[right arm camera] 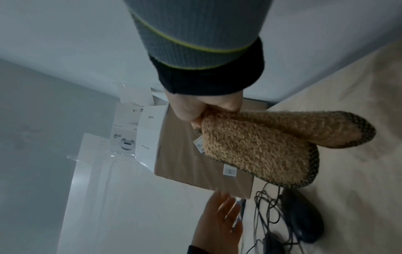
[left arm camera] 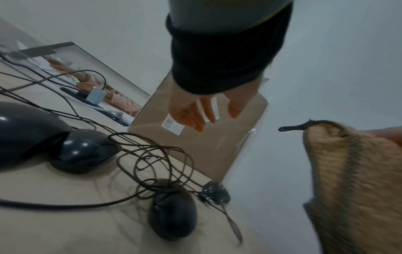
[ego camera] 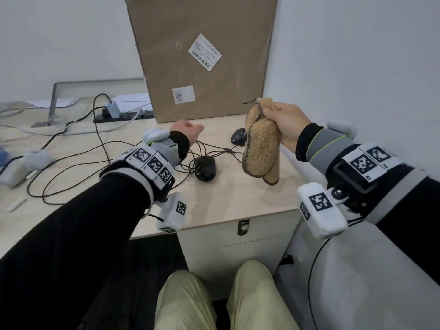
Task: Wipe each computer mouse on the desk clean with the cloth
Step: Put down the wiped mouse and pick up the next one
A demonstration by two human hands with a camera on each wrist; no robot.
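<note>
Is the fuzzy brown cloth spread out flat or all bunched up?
Bunched up. The right hand grips the cloth at its top, so it hangs in folded lobes above the desk.

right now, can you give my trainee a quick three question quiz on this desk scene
1. True or false: the right hand grips the tan cloth above the desk.
2. Multiple choice: the left hand is A) gripping a mouse, B) open and holding nothing, C) pinching the cloth.
3. Fill in: the mouse near the cardboard box is partly hidden in the head view by the ____.

Key
1. True; the cloth hangs clear of the near mouse.
2. B
3. Cloth; it covers part of the far mouse.
</note>
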